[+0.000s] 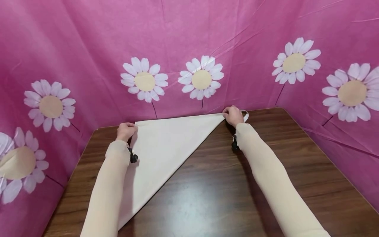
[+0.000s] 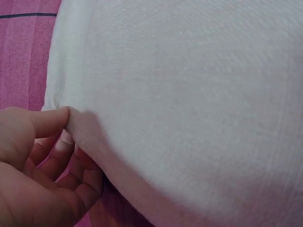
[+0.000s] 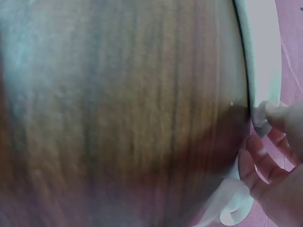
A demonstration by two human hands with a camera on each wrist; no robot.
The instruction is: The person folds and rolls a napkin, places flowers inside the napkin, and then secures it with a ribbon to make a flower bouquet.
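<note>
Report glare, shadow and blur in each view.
Head view: pale glare on the wooden table, a shadow beside the right sleeve; left wrist view: soft shadow along the white cloth's lower edge; right wrist view: dark shadow near the right hand, wood grain blurred, table edge looking curved.

On the table (image 1: 201, 197), the cloth (image 1: 163, 144) runs from eight o'clock through ten to one. The left hand (image 1: 125, 131) is at its ten o'clock corner; the right hand (image 1: 234, 116) at one, the strap (image 3: 233, 189) at that hand's three. The curtain (image 1: 183, 29) stands behind, at twelve.
</note>
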